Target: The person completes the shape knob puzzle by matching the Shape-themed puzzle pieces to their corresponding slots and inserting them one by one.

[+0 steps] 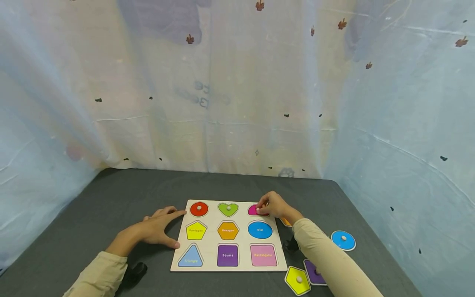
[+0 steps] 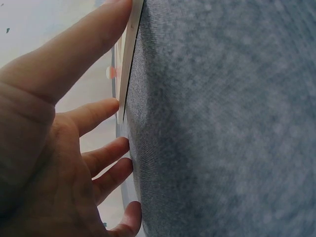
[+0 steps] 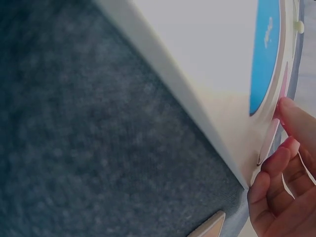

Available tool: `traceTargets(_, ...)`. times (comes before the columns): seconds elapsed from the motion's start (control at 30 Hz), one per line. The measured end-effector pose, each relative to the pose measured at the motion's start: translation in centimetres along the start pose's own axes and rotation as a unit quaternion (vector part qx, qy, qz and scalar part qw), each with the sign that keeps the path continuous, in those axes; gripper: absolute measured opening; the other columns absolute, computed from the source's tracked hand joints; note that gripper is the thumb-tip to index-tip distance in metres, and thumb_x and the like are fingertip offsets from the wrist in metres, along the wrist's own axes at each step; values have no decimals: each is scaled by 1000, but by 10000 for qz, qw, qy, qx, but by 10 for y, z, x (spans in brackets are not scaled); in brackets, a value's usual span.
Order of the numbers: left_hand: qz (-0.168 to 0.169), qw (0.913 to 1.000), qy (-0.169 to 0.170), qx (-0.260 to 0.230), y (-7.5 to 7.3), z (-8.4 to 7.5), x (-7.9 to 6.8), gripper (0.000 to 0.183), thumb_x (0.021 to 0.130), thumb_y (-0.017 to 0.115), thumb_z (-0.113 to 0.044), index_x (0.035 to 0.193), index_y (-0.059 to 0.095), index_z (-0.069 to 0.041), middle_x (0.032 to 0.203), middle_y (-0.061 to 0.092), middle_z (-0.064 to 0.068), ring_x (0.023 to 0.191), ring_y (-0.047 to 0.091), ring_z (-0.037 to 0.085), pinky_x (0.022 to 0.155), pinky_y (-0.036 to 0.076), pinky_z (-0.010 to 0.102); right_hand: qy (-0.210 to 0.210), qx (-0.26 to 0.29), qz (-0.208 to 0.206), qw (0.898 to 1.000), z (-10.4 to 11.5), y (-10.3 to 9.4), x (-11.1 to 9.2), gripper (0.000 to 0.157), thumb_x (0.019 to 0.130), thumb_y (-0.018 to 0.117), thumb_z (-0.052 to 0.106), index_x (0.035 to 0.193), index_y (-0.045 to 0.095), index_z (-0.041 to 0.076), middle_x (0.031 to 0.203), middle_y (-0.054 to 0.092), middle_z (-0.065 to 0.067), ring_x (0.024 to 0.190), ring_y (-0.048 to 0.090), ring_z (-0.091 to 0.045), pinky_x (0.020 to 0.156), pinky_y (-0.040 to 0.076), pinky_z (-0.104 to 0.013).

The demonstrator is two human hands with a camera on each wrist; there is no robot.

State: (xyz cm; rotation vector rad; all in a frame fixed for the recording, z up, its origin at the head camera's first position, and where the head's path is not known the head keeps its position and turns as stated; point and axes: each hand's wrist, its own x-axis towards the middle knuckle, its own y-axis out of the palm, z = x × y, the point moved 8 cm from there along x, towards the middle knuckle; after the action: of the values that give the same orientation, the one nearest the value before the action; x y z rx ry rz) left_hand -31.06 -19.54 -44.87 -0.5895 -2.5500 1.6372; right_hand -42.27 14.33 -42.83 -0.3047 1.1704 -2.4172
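A wooden shape puzzle board [image 1: 211, 241] lies flat on the table. My left hand [image 1: 157, 228] spreads along its left side, thumb and index fingertip touching the edge; the left wrist view shows the other fingers loosely extended. At the board's top right corner my right hand [image 1: 275, 205] pinches the small knob of a magenta puzzle piece [image 1: 252, 210], which sits over its slot and is partly hidden by the fingers. A red circle piece [image 1: 194, 210] and a green heart piece [image 1: 223, 209], both with knobs, fill the other top slots. Printed recesses show in the lower two rows.
Right of the board lie a yellow pentagon piece [image 1: 293, 279], a purple piece [image 1: 311, 276] partly under the right forearm, a blue piece [image 1: 338, 240] and an orange piece [image 1: 286, 222] mostly hidden. A pale curtain [image 1: 237, 103] hangs behind the dark grey table [image 1: 141, 187].
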Motion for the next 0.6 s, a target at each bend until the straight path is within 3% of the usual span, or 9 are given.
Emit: traceTargets(0.6,-23,10000,9,-70,-2,-2,-2,103,71,88,-50,156,39,-18,153,38,21,136,37,44,94,31,76,83,89,40,9999,-1,1,0,4,89,76,5,87,78,2,69,55,1,67,50,-12,59,43,-22)
